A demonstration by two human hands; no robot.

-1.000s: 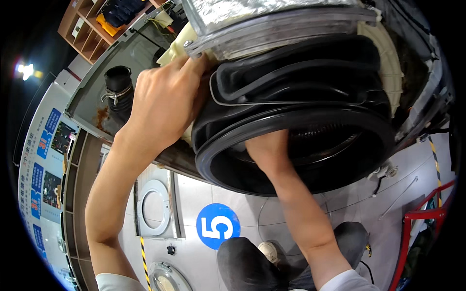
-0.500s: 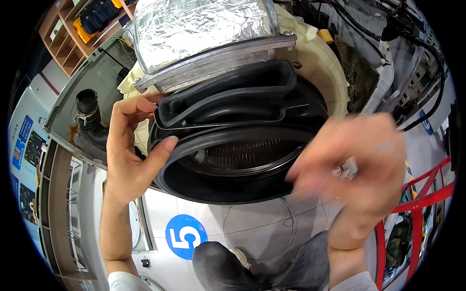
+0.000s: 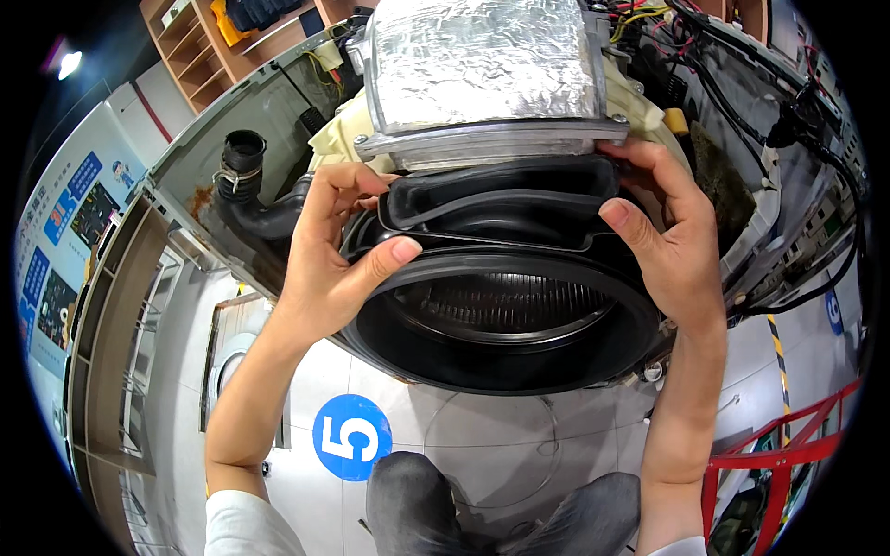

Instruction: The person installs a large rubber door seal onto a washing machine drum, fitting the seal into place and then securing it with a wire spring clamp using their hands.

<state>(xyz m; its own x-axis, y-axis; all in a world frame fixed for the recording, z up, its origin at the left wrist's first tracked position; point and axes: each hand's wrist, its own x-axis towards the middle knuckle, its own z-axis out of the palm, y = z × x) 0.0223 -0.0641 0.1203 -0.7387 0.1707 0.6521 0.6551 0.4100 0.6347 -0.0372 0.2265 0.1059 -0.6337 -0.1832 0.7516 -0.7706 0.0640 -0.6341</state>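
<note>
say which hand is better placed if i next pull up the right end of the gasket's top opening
Likely the right hand: its thumb is at that end of the opening, its fingers bent near the flange's right end. The left hand is at the left side of the gasket.

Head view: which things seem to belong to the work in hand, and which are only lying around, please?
Apparently in the work:
- black rubber gasket, between left hand and right hand
- metal drum behind it
- foil-covered box above

Seemingly only around:
- red metal frame
- wooden shelves
- blue floor disc
</note>
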